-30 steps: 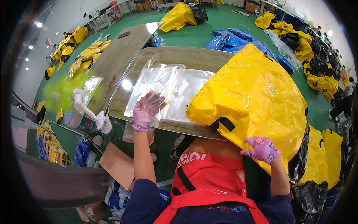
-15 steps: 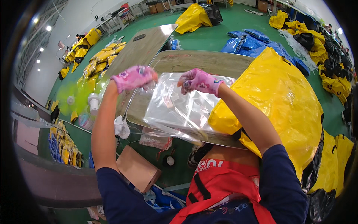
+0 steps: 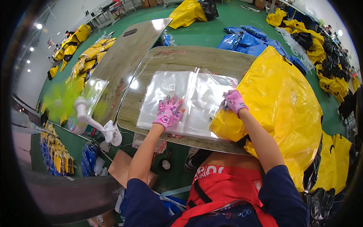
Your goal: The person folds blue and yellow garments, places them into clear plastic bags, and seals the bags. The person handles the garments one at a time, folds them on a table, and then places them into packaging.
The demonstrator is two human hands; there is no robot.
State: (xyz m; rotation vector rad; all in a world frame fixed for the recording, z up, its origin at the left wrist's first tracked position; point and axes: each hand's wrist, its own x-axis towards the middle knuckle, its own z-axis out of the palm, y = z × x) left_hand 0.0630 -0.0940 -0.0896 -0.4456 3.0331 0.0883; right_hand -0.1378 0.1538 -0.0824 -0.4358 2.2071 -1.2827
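Clear plastic bags (image 3: 204, 108) lie flat and glossy on the wood-grain table (image 3: 166, 58), a small white label near their middle left. My left hand (image 3: 169, 112), in a pink flowered glove with bare fingertips, rests on the left part of the plastic with its fingers spread. At the right edge of the plastic, beside a large yellow bag (image 3: 281, 98), my right hand (image 3: 234, 101) has its fingers curled in on the film. The yellow bag covers the table's right side, and its near left corner reaches the plastic.
A white fan (image 3: 81, 108) with blurred green blades stands left. A second table (image 3: 132, 49) bears a phone (image 3: 130, 32). Blue packages (image 3: 247, 39) lie beyond the table, and yellow and black bags (image 3: 321, 49) are heaped at right. A cardboard box (image 3: 121, 166) sits on the floor below.
Both hands have come down from above the table onto the plastic. The left hand moved nearer and right, its fingers spreading; the right hand moved right to the plastic's edge.
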